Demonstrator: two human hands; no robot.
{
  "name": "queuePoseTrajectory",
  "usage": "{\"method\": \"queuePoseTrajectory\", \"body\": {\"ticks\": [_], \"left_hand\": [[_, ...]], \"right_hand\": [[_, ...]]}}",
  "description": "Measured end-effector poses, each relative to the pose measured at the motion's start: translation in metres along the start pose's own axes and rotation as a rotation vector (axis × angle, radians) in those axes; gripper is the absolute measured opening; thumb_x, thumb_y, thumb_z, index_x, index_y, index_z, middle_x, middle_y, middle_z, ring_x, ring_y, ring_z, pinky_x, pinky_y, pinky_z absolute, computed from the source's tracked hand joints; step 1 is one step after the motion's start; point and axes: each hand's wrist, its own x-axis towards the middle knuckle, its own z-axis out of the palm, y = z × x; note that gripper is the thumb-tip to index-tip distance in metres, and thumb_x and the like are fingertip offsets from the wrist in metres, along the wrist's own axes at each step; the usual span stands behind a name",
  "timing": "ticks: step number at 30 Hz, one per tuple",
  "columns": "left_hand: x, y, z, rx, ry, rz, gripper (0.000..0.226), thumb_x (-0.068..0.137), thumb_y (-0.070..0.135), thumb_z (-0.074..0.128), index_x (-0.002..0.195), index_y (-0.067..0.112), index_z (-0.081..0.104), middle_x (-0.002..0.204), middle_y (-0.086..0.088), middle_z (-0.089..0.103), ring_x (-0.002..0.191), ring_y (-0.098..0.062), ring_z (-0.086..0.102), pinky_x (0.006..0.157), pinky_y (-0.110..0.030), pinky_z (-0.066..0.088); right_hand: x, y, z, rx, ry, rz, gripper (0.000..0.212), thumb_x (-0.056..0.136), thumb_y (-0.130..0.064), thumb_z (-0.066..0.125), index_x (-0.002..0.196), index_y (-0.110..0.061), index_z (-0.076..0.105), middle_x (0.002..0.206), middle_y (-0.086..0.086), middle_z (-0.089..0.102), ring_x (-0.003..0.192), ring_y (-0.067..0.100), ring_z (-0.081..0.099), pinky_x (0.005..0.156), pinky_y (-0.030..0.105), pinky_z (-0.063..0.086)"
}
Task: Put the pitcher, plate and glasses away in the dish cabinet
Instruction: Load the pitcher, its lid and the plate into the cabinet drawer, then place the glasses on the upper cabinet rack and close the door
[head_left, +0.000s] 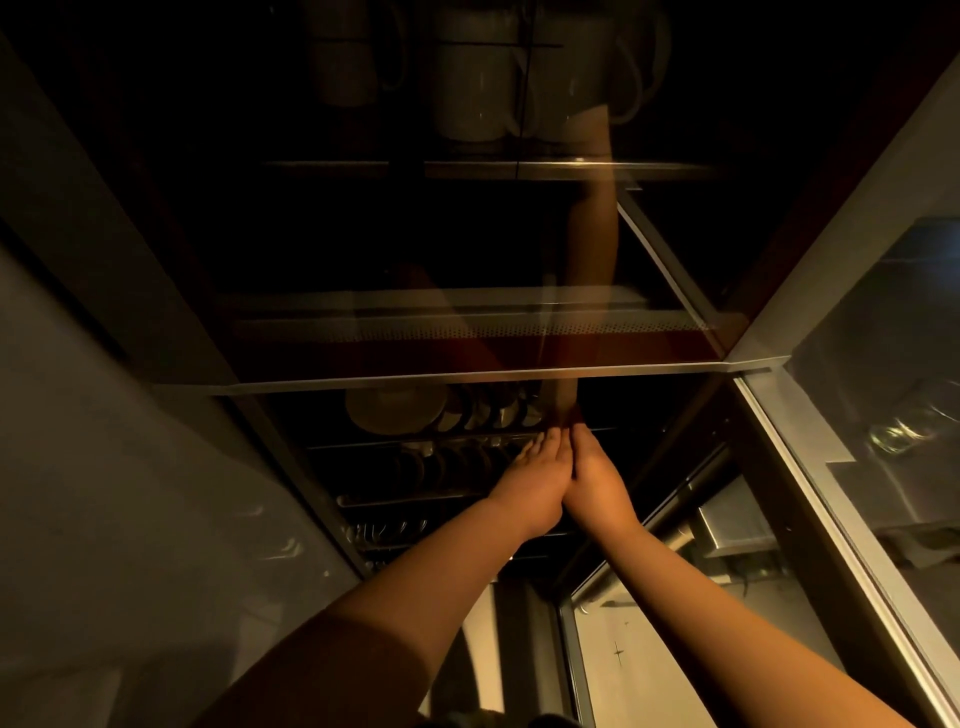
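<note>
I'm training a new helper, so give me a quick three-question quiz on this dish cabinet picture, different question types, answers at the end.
1. True or false: the left hand and right hand reach side by side into the dish cabinet.
2. What stands on edge in the rack just beyond the hands? A) plates B) pans C) bottles
3. Fill in: the pale mugs sit on the ___ shelf.

Key: 1 true; 2 A; 3 top

white mugs (483, 88), stacked bowls (488, 410)
</note>
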Motion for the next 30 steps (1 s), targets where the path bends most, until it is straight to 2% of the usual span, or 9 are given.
{"method": "queuePoseTrajectory", "body": {"ticks": [3, 7, 10, 12, 15, 20, 23, 25, 30], "left_hand": [[0.002, 0.003, -0.002, -0.002, -0.004, 0.027, 0.081, 0.086, -0.008, 0.042, 0.149, 0.011, -0.005, 0.157, -0.013, -0.006, 0.144, -0.024, -0.005, 0.113, -0.029, -0.005], [0.001, 0.006, -0.003, 0.038, 0.043, 0.098, 0.08, 0.086, -0.007, 0.043, 0.149, 0.009, -0.003, 0.157, -0.014, -0.004, 0.144, -0.025, -0.003, 0.113, -0.03, -0.004], [-0.004, 0.009, -0.007, 0.058, 0.114, 0.153, 0.076, 0.088, -0.002, 0.044, 0.149, 0.009, 0.0, 0.157, -0.015, 0.0, 0.144, -0.025, 0.0, 0.116, -0.032, -0.001], [-0.008, 0.014, -0.012, 0.052, 0.18, 0.211, 0.072, 0.09, 0.003, 0.043, 0.149, 0.01, 0.002, 0.157, -0.012, 0.002, 0.144, -0.023, 0.001, 0.115, -0.03, 0.0], [-0.009, 0.03, -0.025, 0.054, 0.302, 0.325, 0.067, 0.093, 0.01, 0.042, 0.149, 0.01, 0.006, 0.158, -0.008, 0.004, 0.144, -0.018, 0.002, 0.114, -0.026, 0.001], [-0.011, 0.08, -0.048, 0.052, 0.444, 0.534, 0.055, 0.096, 0.023, 0.043, 0.146, 0.009, 0.024, 0.156, -0.005, 0.017, 0.144, -0.015, 0.007, 0.113, -0.024, 0.0], [-0.006, 0.112, -0.054, 0.034, 0.433, 0.625, 0.048, 0.098, 0.028, 0.041, 0.143, 0.012, 0.033, 0.155, -0.004, 0.019, 0.144, -0.014, 0.007, 0.11, -0.019, -0.009], [0.005, 0.132, -0.056, 0.041, 0.384, 0.654, 0.046, 0.099, 0.031, 0.038, 0.141, 0.014, 0.035, 0.155, -0.003, 0.019, 0.144, -0.014, 0.005, 0.109, -0.017, -0.012], [0.04, 0.167, -0.054, 0.109, 0.242, 0.613, 0.049, 0.101, 0.036, 0.03, 0.145, 0.015, 0.03, 0.155, -0.002, 0.021, 0.144, -0.013, 0.005, 0.114, -0.026, -0.003]], "right_hand": [[0.001, 0.0, -0.006, -0.026, -0.008, 0.012, 0.024, 0.089, -0.019, 0.059, 0.112, -0.013, 0.052, 0.106, 0.003, 0.058, 0.094, 0.015, 0.059, 0.073, 0.017, 0.043], [-0.004, -0.002, -0.022, -0.149, -0.077, -0.029, 0.044, 0.09, -0.019, 0.056, 0.131, -0.009, 0.043, 0.128, 0.009, 0.051, 0.116, 0.022, 0.053, 0.093, 0.027, 0.045], [-0.004, -0.006, -0.043, -0.311, -0.16, -0.113, 0.055, 0.089, -0.014, 0.055, 0.14, -0.006, 0.034, 0.14, 0.013, 0.041, 0.131, 0.025, 0.04, 0.106, 0.022, 0.031], [-0.008, -0.012, -0.061, -0.431, -0.188, -0.144, 0.063, 0.091, -0.015, 0.053, 0.146, -0.007, 0.023, 0.15, 0.012, 0.029, 0.141, 0.022, 0.024, 0.112, 0.025, 0.023], [-0.019, -0.02, -0.096, -0.522, -0.136, -0.174, 0.068, 0.092, -0.016, 0.05, 0.149, -0.012, 0.014, 0.156, 0.006, 0.017, 0.144, 0.017, 0.01, 0.113, 0.026, 0.018], [-0.054, -0.026, -0.165, -0.569, 0.008, -0.217, 0.07, 0.089, -0.016, 0.054, 0.148, -0.025, 0.018, 0.147, -0.016, 0.012, 0.14, 0.004, 0.008, 0.109, 0.018, 0.014], [-0.076, -0.013, -0.193, -0.579, 0.018, -0.141, 0.071, 0.091, -0.019, 0.054, 0.147, -0.031, 0.011, 0.151, -0.014, 0.015, 0.139, -0.001, 0.007, 0.108, 0.011, 0.013], [-0.087, -0.002, -0.204, -0.513, 0.061, -0.091, 0.062, 0.094, -0.026, 0.052, 0.147, -0.027, 0.021, 0.151, -0.012, 0.026, 0.137, -0.005, 0.009, 0.104, 0.003, 0.009], [-0.096, 0.021, -0.222, -0.438, 0.083, -0.012, 0.05, 0.098, -0.037, 0.038, 0.146, -0.035, 0.022, 0.15, -0.022, 0.022, 0.135, -0.012, 0.004, 0.106, 0.011, 0.014]]}}
